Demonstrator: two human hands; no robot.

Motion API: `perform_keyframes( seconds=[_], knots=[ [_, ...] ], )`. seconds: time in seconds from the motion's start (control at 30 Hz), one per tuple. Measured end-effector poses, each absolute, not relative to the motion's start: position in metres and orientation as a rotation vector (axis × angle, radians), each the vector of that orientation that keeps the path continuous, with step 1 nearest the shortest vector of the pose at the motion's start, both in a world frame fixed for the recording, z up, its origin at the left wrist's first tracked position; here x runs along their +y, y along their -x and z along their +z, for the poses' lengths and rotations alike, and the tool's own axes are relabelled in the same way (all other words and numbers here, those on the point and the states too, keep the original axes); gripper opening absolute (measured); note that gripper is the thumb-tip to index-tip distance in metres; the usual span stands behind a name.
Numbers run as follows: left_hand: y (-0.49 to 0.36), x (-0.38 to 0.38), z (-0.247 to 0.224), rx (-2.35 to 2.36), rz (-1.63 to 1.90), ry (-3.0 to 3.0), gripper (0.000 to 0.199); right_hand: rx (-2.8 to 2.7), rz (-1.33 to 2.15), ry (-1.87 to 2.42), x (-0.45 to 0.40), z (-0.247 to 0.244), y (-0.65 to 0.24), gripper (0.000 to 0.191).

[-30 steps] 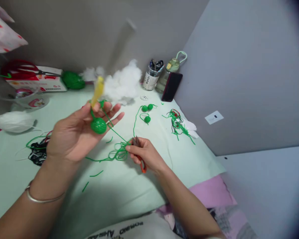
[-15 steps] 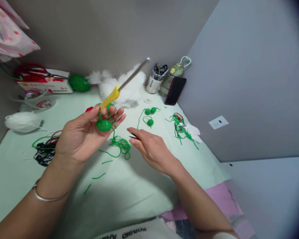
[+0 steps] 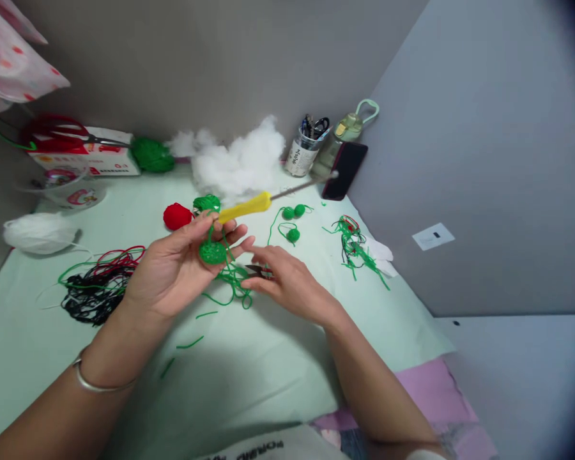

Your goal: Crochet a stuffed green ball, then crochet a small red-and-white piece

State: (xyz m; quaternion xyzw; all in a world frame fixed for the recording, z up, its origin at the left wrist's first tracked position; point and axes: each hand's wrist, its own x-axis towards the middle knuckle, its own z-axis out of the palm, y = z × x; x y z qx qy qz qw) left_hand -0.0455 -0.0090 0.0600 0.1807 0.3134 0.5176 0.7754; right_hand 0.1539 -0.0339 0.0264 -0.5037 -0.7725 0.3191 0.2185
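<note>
My left hand [image 3: 177, 271] is palm up, pinching the yellow handle of a crochet hook [image 3: 244, 208] between thumb and finger. Its metal shaft points to the upper right. Against the fingers lies a small green crocheted ball [image 3: 213, 253], with a strand of yarn running down from it. Dark-bladed thread snips [image 3: 257, 271] are in my right hand [image 3: 297, 281], their blades apart and pointing left, close to the strand. Behind the snips, a loose tangle of green yarn [image 3: 239, 294] rests on the table.
Three small green balls [image 3: 293, 234] with tails lie beyond my right hand. Yarn scraps [image 3: 357, 249] lie right, black yarn [image 3: 91, 297] left. At the back are white stuffing [image 3: 239, 160], a red yarn ball [image 3: 177, 217], a pen cup [image 3: 303, 153], and a phone [image 3: 345, 171].
The hook has swung down from steeply raised to nearly level. My left hand and the ball appear further right, and the snips are closer to the ball, blades now spread.
</note>
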Motion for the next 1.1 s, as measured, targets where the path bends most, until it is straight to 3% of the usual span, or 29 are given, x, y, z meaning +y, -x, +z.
perform_keyframes(
  seconds=[0.1, 0.13, 0.2, 0.27, 0.33, 0.43, 0.57, 0.77, 1.1],
  knots=[
    [0.044, -0.014, 0.043, 0.704, 1.007, -0.438, 0.007, -1.811, 1.043, 1.191, -0.037, 0.021, -0.165, 0.078],
    [0.043, -0.018, 0.035, 0.71, 0.959, -0.473, 0.006, -1.75, 1.078, 1.112, -0.038, 0.02, -0.165, 0.075],
    [0.04, -0.026, 0.018, 0.726, 0.884, -0.533, 0.007, -1.734, 1.063, 0.988, -0.04, 0.016, -0.158, 0.05],
    [0.038, -0.035, 0.003, 0.73, 0.869, -0.551, 0.009, -1.835, 0.879, 0.954, -0.041, 0.01, -0.149, 0.03],
    [0.036, -0.041, -0.009, 0.728, 0.879, -0.541, 0.009, -2.025, 0.557, 0.955, -0.04, 0.002, -0.143, 0.029],
    [0.036, -0.044, -0.013, 0.744, 0.853, -0.553, 0.015, -2.145, 0.097, 0.988, -0.036, -0.004, -0.147, 0.038],
    [0.037, -0.042, -0.007, 0.82, 0.855, -0.69, 0.019, -2.04, -0.139, 1.093, -0.034, 0.0, -0.157, 0.055],
    [0.037, -0.039, -0.005, 0.971, 1.025, -0.749, 0.016, -2.118, 0.082, 0.988, -0.039, -0.003, -0.147, 0.064],
    [0.046, -0.045, -0.013, 0.989, 1.016, -0.798, 0.019, -2.189, 0.025, 0.992, -0.04, -0.006, -0.145, 0.053]
  ],
)
